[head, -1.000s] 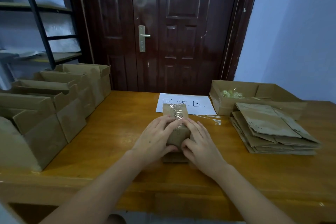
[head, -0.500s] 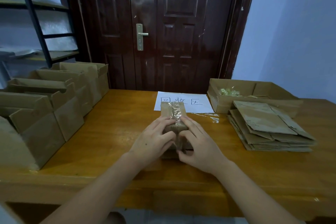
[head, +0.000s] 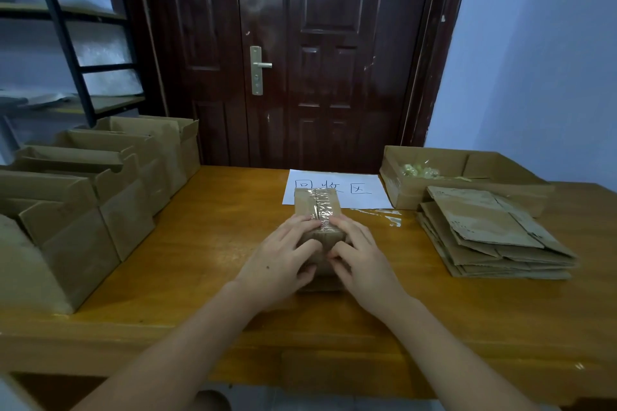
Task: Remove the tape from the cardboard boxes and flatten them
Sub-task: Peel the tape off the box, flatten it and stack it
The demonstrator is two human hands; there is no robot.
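Note:
A small brown cardboard box point(head: 309, 202) stands in the middle of the wooden table point(head: 207, 243), with a strip of clear tape point(head: 323, 207) running along its top seam. My left hand point(head: 282, 260) grips the box's left and near side, fingers curled over the top edge. My right hand point(head: 362, 260) grips the right side, its fingers at the near end of the tape and its thumb on the front face. The lower part of the box is hidden behind both hands.
A row of open cardboard boxes point(head: 83, 197) lines the left side. At the right lie a stack of flattened boxes point(head: 490, 230) and an open box holding balled tape point(head: 417, 172). A labelled white paper point(head: 337, 187) and a loose tape strip point(head: 384, 213) lie behind the box. A dark door stands beyond.
Both hands have shifted a little on the box: the thumbs have come closer together on its front face, and the fingers stay at the near end of the tape.

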